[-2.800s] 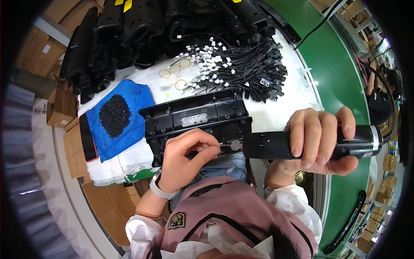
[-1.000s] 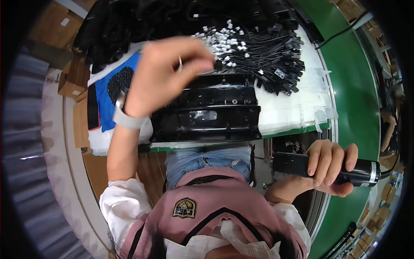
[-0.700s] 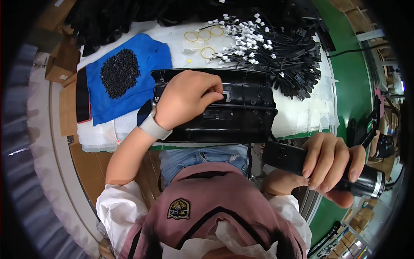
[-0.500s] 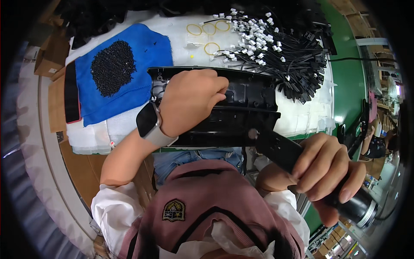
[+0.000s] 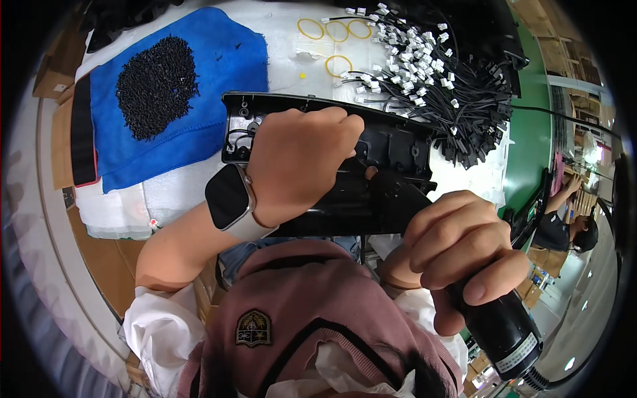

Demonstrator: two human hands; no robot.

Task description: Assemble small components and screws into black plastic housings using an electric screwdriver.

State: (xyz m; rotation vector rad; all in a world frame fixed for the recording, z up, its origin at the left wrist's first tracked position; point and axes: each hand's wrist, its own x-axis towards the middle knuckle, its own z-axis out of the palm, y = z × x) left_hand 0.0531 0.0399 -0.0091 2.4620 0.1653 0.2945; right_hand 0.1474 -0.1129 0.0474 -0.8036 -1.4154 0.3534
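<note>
My left hand [image 5: 302,162], with a watch [image 5: 229,197] on its wrist, rests over a long black plastic housing [image 5: 398,136]. Its fingers are curled and pressed together; whatever they grip is hidden from view. Wrapped in my right hand [image 5: 464,242] is a black electric screwdriver [image 5: 507,335] with a cord at its rear end. The tool slants inward, its front end close to my left fingertips above the housing. Whether the bit touches the housing I cannot tell. A second dark panel section lies nearer to me, partly covered by my hand and the tool.
Small black screws [image 5: 156,86] form a heap on a blue cloth [image 5: 235,66] at the left. Thin black cables with white connectors [image 5: 418,69] are piled at the far right, beside yellow rings [image 5: 337,31]. Another person [image 5: 564,229] sits beyond the green surface [image 5: 533,126].
My right hand has brought the screwdriver leftward, so its front end now sits over the housing by my left fingers. My left hand stays closed over the housing. The whole view has shifted slightly.
</note>
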